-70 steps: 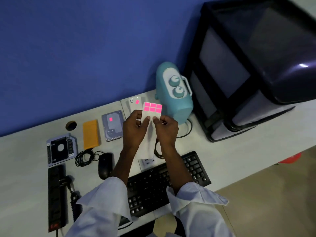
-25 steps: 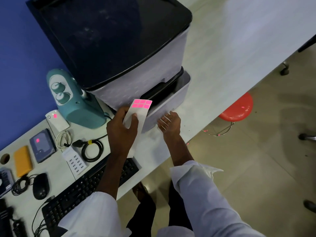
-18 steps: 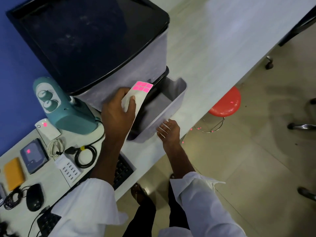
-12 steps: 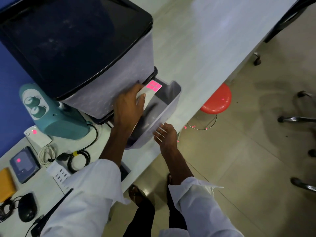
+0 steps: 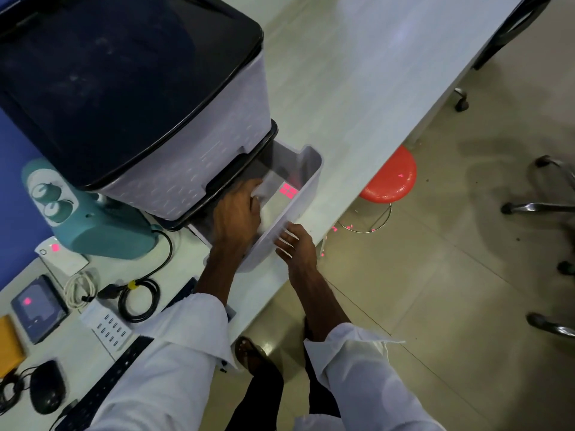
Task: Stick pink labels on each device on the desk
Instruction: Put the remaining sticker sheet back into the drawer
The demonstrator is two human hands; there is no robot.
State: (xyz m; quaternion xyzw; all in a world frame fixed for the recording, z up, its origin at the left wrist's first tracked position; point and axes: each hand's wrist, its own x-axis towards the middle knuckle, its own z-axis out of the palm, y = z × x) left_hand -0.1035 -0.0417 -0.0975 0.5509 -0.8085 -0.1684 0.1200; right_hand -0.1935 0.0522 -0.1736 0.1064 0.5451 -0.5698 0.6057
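Centre of frame: the left hand, fingers curled, holds the pink label sheet inside the open drawer of a plastic drawer unit; the right hand, fingers straight, rests on the drawer front. Probable risk: the sheet gets shut away while the teal speaker and mouse, lower left, show no label

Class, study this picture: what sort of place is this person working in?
Probably an office or computer workroom. A long white desk holds a keyboard, a mouse and a hard drive bearing a pink label, and chair legs on castors stand on the tiled floor.
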